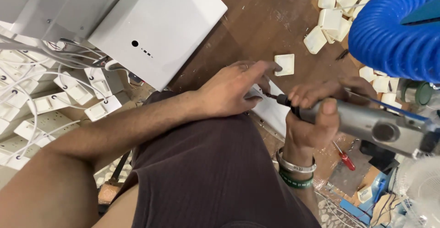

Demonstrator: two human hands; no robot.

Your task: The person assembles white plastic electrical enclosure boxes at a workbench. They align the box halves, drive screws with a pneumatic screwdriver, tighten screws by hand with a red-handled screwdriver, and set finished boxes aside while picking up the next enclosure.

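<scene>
1. Surface: worn brown wooden bench [256, 21], littered; white square plates [337, 12] heaped far right, white box [160, 30] far left.
2. My right hand [311, 118], grip closed round a grey rotary tool [366, 122].
3. My left hand [233, 88] presses flat on a white panel [275, 111], tool tip touching it.
4. Panel largely hidden beneath both hands.

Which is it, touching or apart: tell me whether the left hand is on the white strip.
Touching. The head view shows the left hand pressed flat on the white strip, its fingers lying on the strip's top edge with no gap.
</scene>
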